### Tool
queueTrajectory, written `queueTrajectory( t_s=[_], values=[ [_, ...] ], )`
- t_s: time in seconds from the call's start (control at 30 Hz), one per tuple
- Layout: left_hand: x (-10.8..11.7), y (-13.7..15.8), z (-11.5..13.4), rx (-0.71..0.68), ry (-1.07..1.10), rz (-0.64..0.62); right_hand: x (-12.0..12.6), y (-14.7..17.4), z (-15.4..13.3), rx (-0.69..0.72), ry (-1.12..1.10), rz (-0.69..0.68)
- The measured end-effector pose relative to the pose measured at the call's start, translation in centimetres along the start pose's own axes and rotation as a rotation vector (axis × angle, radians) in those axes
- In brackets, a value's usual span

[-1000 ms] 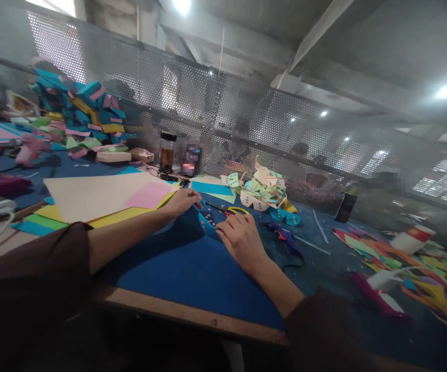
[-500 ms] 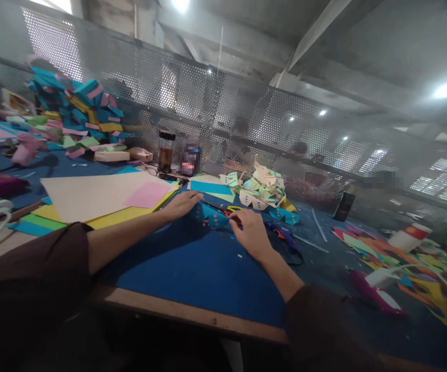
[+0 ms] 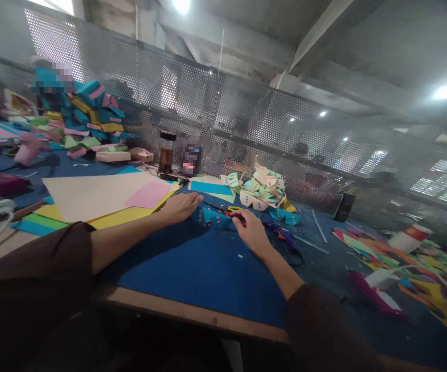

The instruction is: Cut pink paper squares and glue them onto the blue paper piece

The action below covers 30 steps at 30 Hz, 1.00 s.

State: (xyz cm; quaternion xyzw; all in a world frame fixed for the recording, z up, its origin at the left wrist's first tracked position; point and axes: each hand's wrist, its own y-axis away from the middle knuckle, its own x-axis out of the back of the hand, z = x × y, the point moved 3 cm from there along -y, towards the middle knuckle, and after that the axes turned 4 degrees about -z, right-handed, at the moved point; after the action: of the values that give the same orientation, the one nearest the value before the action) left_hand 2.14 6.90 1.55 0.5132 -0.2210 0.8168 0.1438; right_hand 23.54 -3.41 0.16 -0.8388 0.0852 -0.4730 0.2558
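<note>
My left hand (image 3: 180, 207) is closed at the left end of a blue paper strip (image 3: 212, 219) with small pink squares. Fingers bent, my right hand (image 3: 252, 232) pinches the strip's right end. The strip stretches between both hands, just above the blue tabletop. Directly behind it lie scissors (image 3: 231, 210) with yellow and red handles, their dark blades pointing left; my right fingers partly cover the handles. Right of that hand rests a dark blue and orange tool (image 3: 281, 232), perhaps a glue gun. Another dotted blue paper piece (image 3: 285, 216) lies behind it.
Coloured paper sheets (image 3: 91, 194) lie at the left, near a jar of brown liquid (image 3: 166, 152). Cut paper pieces (image 3: 264, 186) are heaped at the back. A paper cup (image 3: 409, 237) and a purple device with a white cable (image 3: 378, 297) are at the right.
The blue strip is less blurred and its pink squares show more plainly. My right hand has shifted very slightly to the right; my left hand stays nearly in place.
</note>
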Motion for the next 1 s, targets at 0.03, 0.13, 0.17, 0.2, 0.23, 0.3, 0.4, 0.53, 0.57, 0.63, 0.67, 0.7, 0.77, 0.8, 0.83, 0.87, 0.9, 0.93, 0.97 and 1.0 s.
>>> queueTrajectory(
  t_s=[0.03, 0.13, 0.17, 0.2, 0.23, 0.3, 0.4, 0.53, 0.57, 0.63, 0.67, 0.7, 0.77, 0.8, 0.83, 0.87, 0.9, 0.93, 0.97, 1.0],
  values=[
    [0.0, 0.0, 0.0, 0.005, -0.038, 0.000, 0.0, 0.0, 0.2, -0.010, -0.023, 0.001],
    [0.0, 0.0, 0.0, 0.014, -0.133, 0.007, -0.2, -0.1, 0.7, -0.045, -0.087, 0.001],
    [0.0, 0.0, -0.1, 0.017, -0.157, 0.011, -0.2, -0.1, 0.8, -0.056, -0.107, -0.001],
    [0.1, -0.1, -0.2, 0.020, -0.177, 0.016, -0.2, -0.1, 0.9, -0.066, -0.124, -0.003],
    [0.1, -0.1, -0.2, 0.022, -0.194, 0.020, -0.2, -0.1, 0.9, -0.074, -0.140, -0.005],
    [0.1, -0.2, -0.4, 0.024, -0.214, 0.027, -0.2, -0.1, 0.8, -0.085, -0.164, -0.009],
    [0.2, -0.5, -0.7, 0.020, -0.219, 0.021, -0.2, -0.1, 0.6, -0.088, -0.175, -0.013],
    [0.1, -0.6, -0.8, -0.007, -0.197, 0.004, -0.2, -0.1, 0.3, -0.068, -0.157, -0.021],
    [0.0, -0.6, -0.8, -0.015, -0.189, 0.003, -0.3, -0.1, 0.2, -0.059, -0.154, -0.027],
    [-0.1, -0.6, -0.8, -0.025, -0.172, 0.009, -0.4, 0.0, 0.0, -0.043, -0.149, -0.041],
    [-0.1, -0.6, -0.8, -0.027, -0.164, 0.013, -0.4, 0.0, -0.1, -0.036, -0.147, -0.049],
    [-0.1, -0.7, -0.8, -0.028, -0.156, 0.018, -0.5, 0.0, -0.1, -0.031, -0.147, -0.055],
    [-0.1, -0.7, -0.8, -0.031, -0.143, 0.026, -0.5, 0.0, -0.2, -0.026, -0.149, -0.067],
    [-0.1, -0.7, -0.8, -0.034, -0.137, 0.028, -0.5, 0.0, -0.2, -0.026, -0.153, -0.073],
    [-0.1, -0.7, -0.8, -0.039, -0.130, 0.031, -0.5, 0.0, -0.3, -0.028, -0.160, -0.078],
    [-0.1, -0.7, -0.8, -0.043, -0.122, 0.034, -0.5, 0.0, -0.3, -0.030, -0.169, -0.083],
    [-0.1, -0.7, -0.8, -0.048, -0.115, 0.037, -0.5, 0.0, -0.4, -0.033, -0.179, -0.089],
    [-0.1, -0.7, -0.8, -0.052, -0.106, 0.042, -0.6, 0.0, -0.4, -0.036, -0.191, -0.095],
    [0.0, -0.7, -0.8, -0.056, -0.098, 0.047, -0.6, 0.1, -0.4, -0.040, -0.202, -0.101],
    [0.0, -0.6, -0.8, -0.061, -0.090, 0.052, -0.6, 0.1, -0.5, -0.045, -0.212, -0.106]
  ],
)
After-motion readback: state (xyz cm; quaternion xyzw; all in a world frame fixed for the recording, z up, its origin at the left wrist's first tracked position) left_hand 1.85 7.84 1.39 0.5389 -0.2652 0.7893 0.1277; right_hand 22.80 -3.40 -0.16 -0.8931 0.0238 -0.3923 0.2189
